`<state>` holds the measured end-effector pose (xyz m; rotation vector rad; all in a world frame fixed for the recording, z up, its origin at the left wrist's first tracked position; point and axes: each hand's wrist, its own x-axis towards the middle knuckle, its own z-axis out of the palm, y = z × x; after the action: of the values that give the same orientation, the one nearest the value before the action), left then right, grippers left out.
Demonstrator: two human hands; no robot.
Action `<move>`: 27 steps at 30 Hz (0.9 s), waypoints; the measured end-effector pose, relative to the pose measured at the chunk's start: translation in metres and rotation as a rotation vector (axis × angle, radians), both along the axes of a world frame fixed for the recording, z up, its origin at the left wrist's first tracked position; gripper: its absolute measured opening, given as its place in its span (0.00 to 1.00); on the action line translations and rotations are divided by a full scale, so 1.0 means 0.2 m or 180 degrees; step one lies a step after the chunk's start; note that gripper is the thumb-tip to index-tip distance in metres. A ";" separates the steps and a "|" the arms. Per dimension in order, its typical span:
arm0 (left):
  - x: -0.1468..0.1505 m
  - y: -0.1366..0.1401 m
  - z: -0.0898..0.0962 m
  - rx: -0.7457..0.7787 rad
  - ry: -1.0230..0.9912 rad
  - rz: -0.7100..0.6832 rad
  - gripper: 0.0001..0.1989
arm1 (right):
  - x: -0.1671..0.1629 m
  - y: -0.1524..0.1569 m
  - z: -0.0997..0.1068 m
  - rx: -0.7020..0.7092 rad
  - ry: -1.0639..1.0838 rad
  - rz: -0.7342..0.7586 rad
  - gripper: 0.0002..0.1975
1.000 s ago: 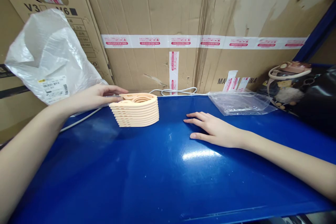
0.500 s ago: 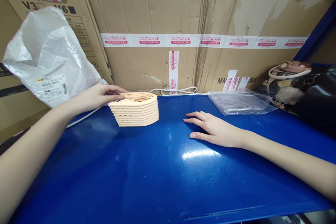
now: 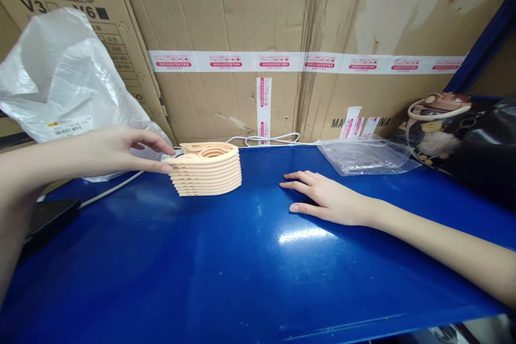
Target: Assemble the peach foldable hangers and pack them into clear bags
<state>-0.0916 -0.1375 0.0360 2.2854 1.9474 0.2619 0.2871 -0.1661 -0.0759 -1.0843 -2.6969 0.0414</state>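
A neat stack of thin cream-coloured plastic pieces with a rounded right end and curved cut-outs lies on the blue table. Their exact kind does not show. My left hand reaches in from the left, its thumb at the near side of the stack's left end and the forefinger at the far side, closed lightly about that end. The other left fingers are partly hidden. To the right of the stack, my right hand rests palm down on the table with fingers spread, touching no object but the tabletop.
Cardboard boxes stand along the back. A crumpled white plastic bag is at the left, a flat clear bag at the back right. A white cable runs behind the stack. A brown-lidded container stands far right.
My left hand has shifted nearer the front corner of the stack, its thumb now showing at the near side. The right hand stays where it was. The view has moved slightly.
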 end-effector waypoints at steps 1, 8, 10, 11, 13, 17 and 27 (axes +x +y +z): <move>0.01 0.00 0.00 0.0006 -0.0001 -0.0013 0.33 | 0.00 0.00 0.00 0.0006 -0.0012 -0.0003 0.30; -0.03 0.03 -0.02 -0.0008 -0.0001 -0.0360 0.29 | 0.00 0.00 0.00 0.0019 -0.0105 -0.0007 0.30; -0.06 0.05 -0.04 -0.0014 0.0037 -0.0524 0.27 | 0.00 0.00 0.00 0.0024 -0.0101 -0.0002 0.30; -0.07 0.06 -0.05 -0.0011 0.0054 -0.0605 0.26 | 0.00 0.00 0.00 0.0025 -0.0108 -0.0002 0.30; -0.08 0.07 -0.06 -0.0005 0.0074 -0.0719 0.25 | 0.00 0.00 0.00 0.0024 -0.0142 -0.0009 0.31; -0.08 0.07 -0.06 -0.0056 0.0090 -0.0656 0.27 | 0.00 0.00 0.00 0.0016 -0.0141 -0.0007 0.30; 0.11 -0.08 0.01 0.1250 -0.0205 -0.0041 0.22 | 0.00 0.00 0.00 0.0023 -0.0155 -0.0022 0.30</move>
<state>-0.0692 -0.1528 0.0378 2.4754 1.9930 0.7688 0.2864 -0.1660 -0.0753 -1.1063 -2.7339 0.0042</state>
